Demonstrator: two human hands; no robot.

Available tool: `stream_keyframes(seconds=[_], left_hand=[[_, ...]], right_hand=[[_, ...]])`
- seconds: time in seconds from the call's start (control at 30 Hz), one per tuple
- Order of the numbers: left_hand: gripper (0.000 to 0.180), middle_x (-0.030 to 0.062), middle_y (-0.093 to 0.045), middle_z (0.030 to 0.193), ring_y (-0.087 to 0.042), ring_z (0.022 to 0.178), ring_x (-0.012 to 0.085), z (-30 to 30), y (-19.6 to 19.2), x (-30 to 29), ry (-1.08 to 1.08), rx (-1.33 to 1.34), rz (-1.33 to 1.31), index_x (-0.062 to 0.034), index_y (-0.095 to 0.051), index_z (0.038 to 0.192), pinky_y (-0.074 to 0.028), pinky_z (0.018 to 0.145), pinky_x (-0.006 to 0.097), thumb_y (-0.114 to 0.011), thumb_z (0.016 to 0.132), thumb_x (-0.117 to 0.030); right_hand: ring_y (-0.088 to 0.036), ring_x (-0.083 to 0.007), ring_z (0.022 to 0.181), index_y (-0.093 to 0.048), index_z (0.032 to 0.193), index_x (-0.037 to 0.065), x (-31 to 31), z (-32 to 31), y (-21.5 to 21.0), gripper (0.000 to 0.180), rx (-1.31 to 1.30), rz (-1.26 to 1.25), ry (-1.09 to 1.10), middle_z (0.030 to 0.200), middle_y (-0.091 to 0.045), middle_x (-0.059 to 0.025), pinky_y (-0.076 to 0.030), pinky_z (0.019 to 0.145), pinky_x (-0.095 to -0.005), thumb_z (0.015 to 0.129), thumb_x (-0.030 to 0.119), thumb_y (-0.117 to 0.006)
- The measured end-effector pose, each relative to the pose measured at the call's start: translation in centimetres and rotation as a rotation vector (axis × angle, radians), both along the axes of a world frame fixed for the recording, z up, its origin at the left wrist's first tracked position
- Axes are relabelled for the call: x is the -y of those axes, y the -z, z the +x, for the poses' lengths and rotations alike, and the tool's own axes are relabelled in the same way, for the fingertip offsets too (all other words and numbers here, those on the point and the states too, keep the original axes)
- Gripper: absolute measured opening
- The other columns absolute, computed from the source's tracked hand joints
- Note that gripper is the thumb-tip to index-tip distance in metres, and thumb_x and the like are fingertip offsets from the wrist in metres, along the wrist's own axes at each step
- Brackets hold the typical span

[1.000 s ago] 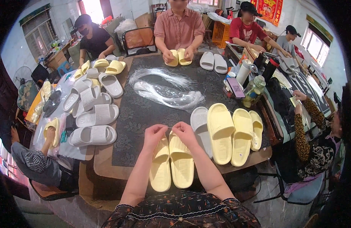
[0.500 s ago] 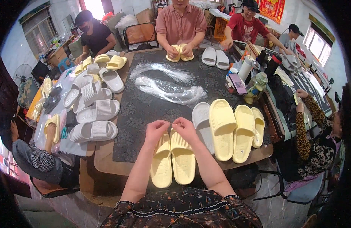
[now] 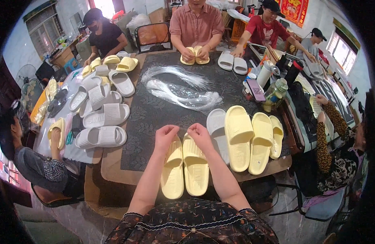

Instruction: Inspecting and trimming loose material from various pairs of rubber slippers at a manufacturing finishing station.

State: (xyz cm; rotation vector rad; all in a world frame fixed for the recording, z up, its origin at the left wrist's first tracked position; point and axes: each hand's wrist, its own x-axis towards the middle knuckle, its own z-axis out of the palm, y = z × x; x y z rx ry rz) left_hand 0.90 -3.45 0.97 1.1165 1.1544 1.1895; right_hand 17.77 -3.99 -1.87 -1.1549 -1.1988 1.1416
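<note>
A pair of pale yellow slide slippers, the left slipper (image 3: pixel 171 179) and the right slipper (image 3: pixel 197 179), lies side by side at the table's near edge, toes away from me. Over their toe ends, my left hand (image 3: pixel 166 137) and my right hand (image 3: pixel 199 136) are both closed in a pinch, a short gap apart. A thin strand seems to run between the fingertips; it is too fine to make out well. Beyond them lie loose clear plastic strands (image 3: pixel 183 77) and a bundle of strands in clear film (image 3: pixel 177 96).
To the right stand a grey slipper (image 3: pixel 218 130), large yellow slippers (image 3: pixel 238 142) and a glass jar (image 3: pixel 275 95). Grey slippers (image 3: pixel 106 115) pile up at left. Across the table a person (image 3: pixel 197 26) holds small yellow slippers (image 3: pixel 195 56); other people work around.
My hands have drawn slightly apart above the slippers, the thin strand now showing between them. At the far right side, a person's hand has reached to the grey slippers. The view has shifted slightly.
</note>
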Motion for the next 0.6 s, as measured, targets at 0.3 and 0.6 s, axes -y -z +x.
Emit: stream_keyframes(seconds=[0.3,0.6], left_hand=[[0.019,-0.0024,-0.06,0.072,-0.053,0.066,0.006,-0.3,0.6,-1.6,-0.065,0.088,-0.001,-0.0023,-0.067,0.092,-0.042,0.062,0.021,-0.067,0.083,-0.019],[0.039,0.006,-0.058,0.105,-0.054,0.094,0.0124,-3.0,1.5,-1.6,-0.222,0.044,0.319,-0.005,-0.056,0.117,-0.045,0.081,0.026,-0.066,0.085,-0.023]], right_hand=[[-0.055,-0.0144,0.066,-0.061,0.088,0.004,1.1,-0.6,-3.9,0.013,0.37,0.401,0.269,0.079,-0.061,-0.0044,-0.045,0.06,-0.0269,0.078,0.01,-0.067],[-0.064,-0.0262,0.067,-0.066,0.085,0.007,11.0,-1.0,-8.7,0.024,0.869,0.057,-0.238,0.07,-0.065,-0.0102,-0.049,0.062,-0.0357,0.084,0.03,-0.061]])
